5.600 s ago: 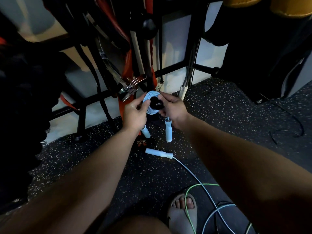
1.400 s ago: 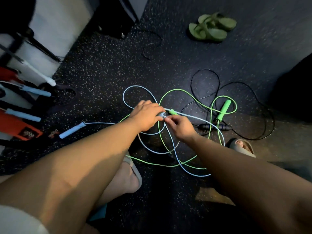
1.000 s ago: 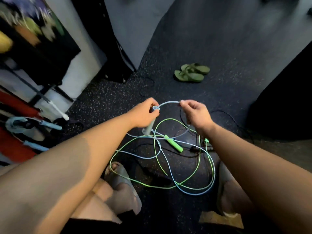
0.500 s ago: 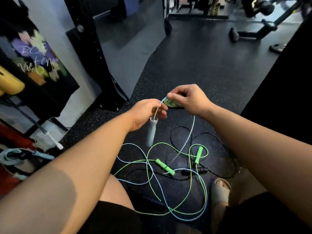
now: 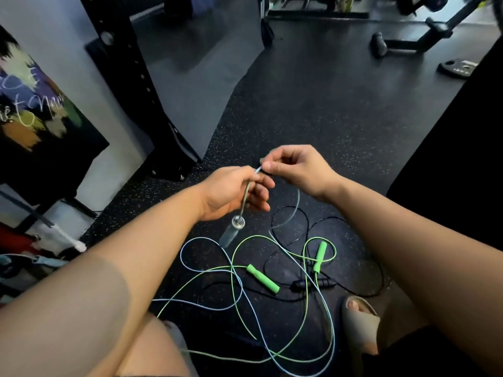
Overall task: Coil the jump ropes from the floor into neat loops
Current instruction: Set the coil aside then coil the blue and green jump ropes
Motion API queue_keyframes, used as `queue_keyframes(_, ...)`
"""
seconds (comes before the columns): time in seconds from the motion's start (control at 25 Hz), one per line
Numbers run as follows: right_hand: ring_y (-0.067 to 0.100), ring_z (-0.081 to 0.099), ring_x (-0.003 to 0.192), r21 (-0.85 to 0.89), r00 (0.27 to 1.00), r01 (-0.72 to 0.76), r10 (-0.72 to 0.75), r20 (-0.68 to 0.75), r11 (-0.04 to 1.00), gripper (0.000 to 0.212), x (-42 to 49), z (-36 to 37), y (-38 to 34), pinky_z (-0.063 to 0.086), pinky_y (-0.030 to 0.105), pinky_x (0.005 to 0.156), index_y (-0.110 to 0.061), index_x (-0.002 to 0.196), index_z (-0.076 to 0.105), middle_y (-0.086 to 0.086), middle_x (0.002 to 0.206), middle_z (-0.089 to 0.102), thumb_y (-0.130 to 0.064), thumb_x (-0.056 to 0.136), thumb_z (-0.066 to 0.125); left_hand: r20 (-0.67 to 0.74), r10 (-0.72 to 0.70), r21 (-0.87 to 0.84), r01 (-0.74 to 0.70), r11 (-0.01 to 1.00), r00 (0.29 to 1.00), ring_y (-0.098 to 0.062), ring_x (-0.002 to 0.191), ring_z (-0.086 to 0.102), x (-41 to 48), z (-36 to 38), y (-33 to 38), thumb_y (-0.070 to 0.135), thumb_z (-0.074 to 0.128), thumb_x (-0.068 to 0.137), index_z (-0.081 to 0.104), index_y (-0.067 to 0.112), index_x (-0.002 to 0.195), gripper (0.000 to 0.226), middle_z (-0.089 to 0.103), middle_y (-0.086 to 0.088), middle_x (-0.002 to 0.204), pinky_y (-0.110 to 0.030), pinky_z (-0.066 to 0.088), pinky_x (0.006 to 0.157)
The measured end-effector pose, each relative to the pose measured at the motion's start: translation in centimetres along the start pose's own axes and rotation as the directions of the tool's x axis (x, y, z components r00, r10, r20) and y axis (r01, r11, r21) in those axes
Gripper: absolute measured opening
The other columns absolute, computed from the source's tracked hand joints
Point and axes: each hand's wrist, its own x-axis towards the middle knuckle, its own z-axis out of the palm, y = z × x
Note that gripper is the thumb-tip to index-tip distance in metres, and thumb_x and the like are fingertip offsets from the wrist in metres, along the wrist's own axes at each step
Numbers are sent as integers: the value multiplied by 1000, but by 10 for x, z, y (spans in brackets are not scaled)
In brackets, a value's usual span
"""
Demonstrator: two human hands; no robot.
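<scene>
A light blue jump rope [image 5: 296, 202] runs from my hands down to a tangle on the dark floor. My left hand [image 5: 231, 190] pinches its cord a short way above the pale blue handle [image 5: 231, 234], which dangles below the palm. My right hand [image 5: 296, 167] pinches the same cord right beside the left fingertips. On the floor the blue cord lies looped through a green rope [image 5: 234, 270] with two green handles [image 5: 262, 278] and a black rope [image 5: 313, 284].
My sandalled right foot [image 5: 359, 322] stands at the tangle's right edge. A black rack post [image 5: 141, 85] and a painted black board [image 5: 32, 115] are at the left. Another blue rope [image 5: 30, 261] hangs at far left. A weight plate [image 5: 457, 68] lies far right.
The hands rose from the floor with the blue rope's handle end. The left hand's hold shifted from the handle to the cord, so the handle now dangles. The right hand closed in beside the left.
</scene>
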Motion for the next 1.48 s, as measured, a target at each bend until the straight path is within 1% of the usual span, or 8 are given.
queue_keyframes(0.24,14,47,59,34,998,-20,22,-53,999,15,9,-5,17,41,28,56,-14,81,67,7,68,55,-23,92,68,-116,88,-72,-97,993,989,-20,49,53,4,4,7,13,31,99,59,9,86,31,51,-2,56,-34,41,59)
queue_keyframes(0.44,20,47,63,23,997,46,-45,-70,999,11,7,4,8,41,25,55,-12,86,69,12,72,59,-19,95,66,-14,49,-189,-50,981,999,-22,54,59,3,14,8,19,26,97,60,9,87,36,56,-3,60,-35,47,62)
queue_keyframes(0.68,9,47,56,47,988,-53,60,-143,997,20,-3,-3,25,45,21,53,-15,82,61,4,68,51,-19,101,55,-105,128,-269,-152,951,986,-19,52,56,4,20,17,18,28,98,59,12,84,34,55,-2,59,-31,44,59)
queue_keyframes(0.8,14,48,52,-3,989,-101,100,-106,995,21,-11,1,39,44,25,51,-16,84,58,9,67,50,-18,104,51,-136,209,-398,-247,884,968,-23,81,73,5,15,21,13,24,97,62,9,98,38,72,-4,78,-31,57,73)
queue_keyframes(0.96,14,49,53,-186,988,-139,148,35,973,20,-16,12,45,43,29,52,-11,99,62,8,66,53,-23,105,47,-187,267,-504,-326,800,945,-28,121,65,13,0,22,10,21,96,55,2,128,47,70,-15,125,-37,51,101)
queue_keyframes(1.08,2,50,56,-419,989,-38,96,116,907,19,-18,14,34,45,21,59,-18,108,65,-9,71,58,-26,104,49,-297,255,-475,-374,796,920,-27,127,60,22,-13,16,7,23,95,45,-1,142,53,63,-17,135,-37,47,105)
queue_keyframes(1.24,12,61,75,-627,969,226,-106,224,746,20,-16,14,19,49,32,73,-14,109,67,-5,86,69,-27,101,53,-420,218,-249,-343,906,881,-27,125,60,31,-20,5,4,30,97,45,-4,143,49,63,-18,134,-35,48,105)
queue_keyframes(1.48,15,64,77,-630,928,371,-293,230,683,13,-13,6,5,51,35,72,-15,97,74,1,88,73,-25,92,68,-261,100,5,-102,995,960,-23,91,70,33,-12,-10,12,36,84,61,-5,122,49,76,-9,92,-29,51,82)
